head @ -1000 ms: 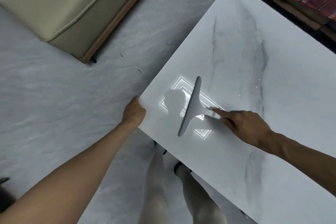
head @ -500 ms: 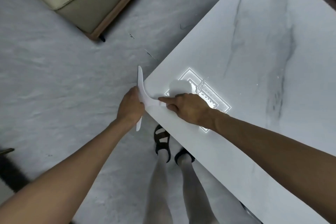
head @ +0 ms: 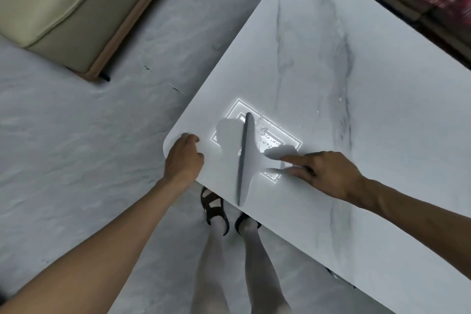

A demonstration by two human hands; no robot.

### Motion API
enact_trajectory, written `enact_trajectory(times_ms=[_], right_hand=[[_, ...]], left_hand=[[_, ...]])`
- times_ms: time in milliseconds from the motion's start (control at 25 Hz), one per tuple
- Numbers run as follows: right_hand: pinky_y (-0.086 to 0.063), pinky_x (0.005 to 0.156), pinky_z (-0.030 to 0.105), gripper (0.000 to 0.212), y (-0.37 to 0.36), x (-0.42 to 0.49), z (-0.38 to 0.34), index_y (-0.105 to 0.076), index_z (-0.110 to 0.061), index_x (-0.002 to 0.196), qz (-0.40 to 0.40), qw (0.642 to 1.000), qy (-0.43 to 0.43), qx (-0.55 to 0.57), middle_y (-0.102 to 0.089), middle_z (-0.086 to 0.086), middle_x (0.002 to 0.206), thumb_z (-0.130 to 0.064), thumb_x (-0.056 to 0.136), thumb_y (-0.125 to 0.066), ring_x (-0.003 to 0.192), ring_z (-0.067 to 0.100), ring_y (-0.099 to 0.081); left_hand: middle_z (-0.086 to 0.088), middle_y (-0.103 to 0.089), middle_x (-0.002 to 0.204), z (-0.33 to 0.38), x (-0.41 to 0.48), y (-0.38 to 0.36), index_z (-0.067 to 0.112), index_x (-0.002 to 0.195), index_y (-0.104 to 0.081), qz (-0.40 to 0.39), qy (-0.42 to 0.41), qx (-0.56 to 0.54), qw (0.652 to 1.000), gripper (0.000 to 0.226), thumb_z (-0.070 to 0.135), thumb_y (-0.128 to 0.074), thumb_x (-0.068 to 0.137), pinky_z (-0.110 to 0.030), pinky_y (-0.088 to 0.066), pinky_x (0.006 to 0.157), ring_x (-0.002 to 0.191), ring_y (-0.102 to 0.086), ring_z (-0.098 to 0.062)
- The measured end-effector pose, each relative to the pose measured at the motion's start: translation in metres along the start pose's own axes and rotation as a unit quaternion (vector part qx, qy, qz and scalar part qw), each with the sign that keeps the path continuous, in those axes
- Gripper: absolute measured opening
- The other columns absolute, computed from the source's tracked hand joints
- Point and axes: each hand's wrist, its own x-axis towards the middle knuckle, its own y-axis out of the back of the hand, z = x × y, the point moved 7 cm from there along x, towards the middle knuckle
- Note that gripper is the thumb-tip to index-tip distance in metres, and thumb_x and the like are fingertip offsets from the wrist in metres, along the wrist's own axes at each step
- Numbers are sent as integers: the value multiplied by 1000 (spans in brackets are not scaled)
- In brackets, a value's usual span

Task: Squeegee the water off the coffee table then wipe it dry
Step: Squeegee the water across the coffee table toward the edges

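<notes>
Now, table (head: 318,64): white slab with grey marble veins, smooth and glossy, with a rounded corner near your left hand.
Squeegee (head: 246,158): pale plastic body shaped like a T, with a long dark rubber blade; it stands on the table near the rounded corner, the blade running roughly from far to near, its near tip at the table edge.
Right hand (head: 328,176): you hold the handle end of the squeegee; the index finger is stretched along the handle and the other fingers curl around it.
Left hand (head: 183,158): it lies on the rounded corner of the table, fingers loosely bent over the top, holding nothing but the edge itself.
Water (head: 270,141): small drops and a thin wet film just to the right of the blade, seen best inside the bright reflection; some fine drops also farther out on the dark vein.
Reflection (head: 290,139): bright rectangular outline of a lamp on the glossy surface, partly covered by a head-shaped shadow.
Floor (head: 76,148): pale grey, with a soft wavy stone pattern.
Sofa (head: 63,7): beige cushion with piping, on a wooden base, upper left.
Feet (head: 216,209): black strap sandals, below the table edge.
</notes>
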Motion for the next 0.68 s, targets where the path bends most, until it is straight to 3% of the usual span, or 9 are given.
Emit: enact_trajectory(times_ms=[120,280,400,480,680], right_hand=[[-47,83,32,37,-42,37,-62,-32,-65,132,-39,998,47,14,-62,-14,126,-61,96,-27,109,18,-61],[-46,85,31,38,-63,51,-76,-42,-56,134,-32,998,53,16,-62,-7,128,-56,98,-30,112,23,-60],[-46,79,30,36,-56,12,-13,-33,-68,131,-22,1000,13,14,-64,-13,123,-58,96,-28,104,21,-64],[-40,72,26,36,-48,-26,37,-30,-70,130,-19,999,-35,7,-65,-15,120,-58,96,-28,100,17,-64],[-39,66,27,41,-17,-107,112,-38,-66,128,-24,986,-155,-48,-67,-19,103,-63,92,-19,92,14,-64]], left_hand=[[-5,-57,126,-4,-1,-1,15,121,-49,12,44,-33,998,32,9,-49,90,-38,-50,88,107,-58,-26],[-6,-58,108,9,-8,-17,18,99,-44,-4,33,-11,999,15,10,-50,88,-33,-45,70,87,-56,-23],[-12,-48,129,30,-12,-42,14,100,-44,-52,0,26,998,15,7,-49,88,-36,-46,85,115,-51,-29],[-23,-35,143,39,-8,-53,10,103,-46,-101,9,72,992,16,8,-49,88,-43,-43,100,134,-35,-38],[-32,-43,134,47,1,-53,8,107,-55,-158,44,121,979,25,15,-44,86,-46,-41,103,125,-40,-46]])
